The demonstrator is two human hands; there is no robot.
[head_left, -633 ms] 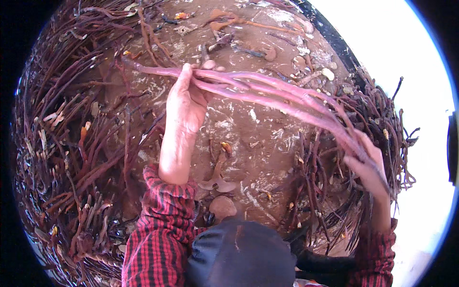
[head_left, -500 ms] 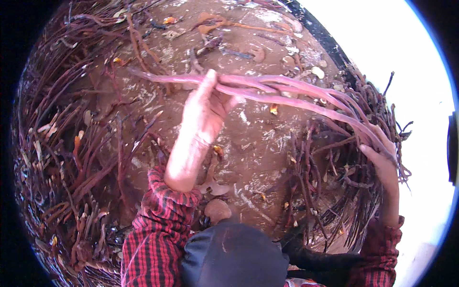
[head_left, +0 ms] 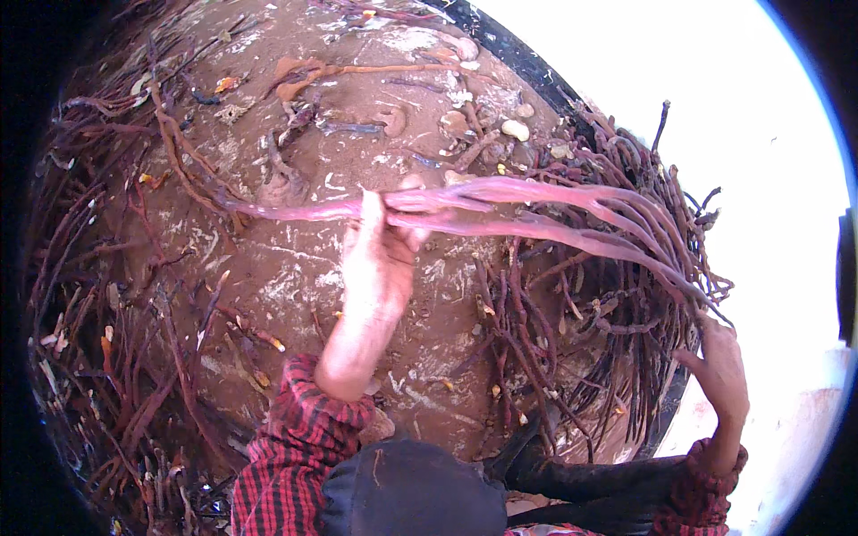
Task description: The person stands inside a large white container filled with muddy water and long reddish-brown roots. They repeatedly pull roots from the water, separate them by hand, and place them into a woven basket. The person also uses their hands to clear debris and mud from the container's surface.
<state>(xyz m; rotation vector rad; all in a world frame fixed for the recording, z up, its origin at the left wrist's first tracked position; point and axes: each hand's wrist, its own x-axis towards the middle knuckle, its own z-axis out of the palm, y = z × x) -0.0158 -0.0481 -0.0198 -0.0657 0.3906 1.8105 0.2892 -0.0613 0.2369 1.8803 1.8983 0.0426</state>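
Observation:
My left hand (head_left: 382, 241) is wrapped round a bundle of long, thin pinkish-purple roots (head_left: 554, 198), its thumb over the top. From this grip the bundle runs right, splits into several strands and bends down at its far end. A single thinner end reaches left past my hand. At the right, my right hand (head_left: 722, 366) is by the drooping root tips, thumb apart from the fingers; nothing shows between them. Its fingertips are at or just below the tips, and I cannot tell whether they touch.
A pile of dark roots (head_left: 617, 304) lies under the bundle's right part. More roots (head_left: 134, 375) are heaped along the left. Broken bits and a pale pebble-like piece (head_left: 516, 130) lie on the reddish-brown ground (head_left: 313, 268). Dark rounded cloth (head_left: 416, 491) fills the bottom middle.
The view has shifted, so ground and piles appear further left. My right hand has moved down off the roots' right end, its thumb now free. My left hand keeps its hold.

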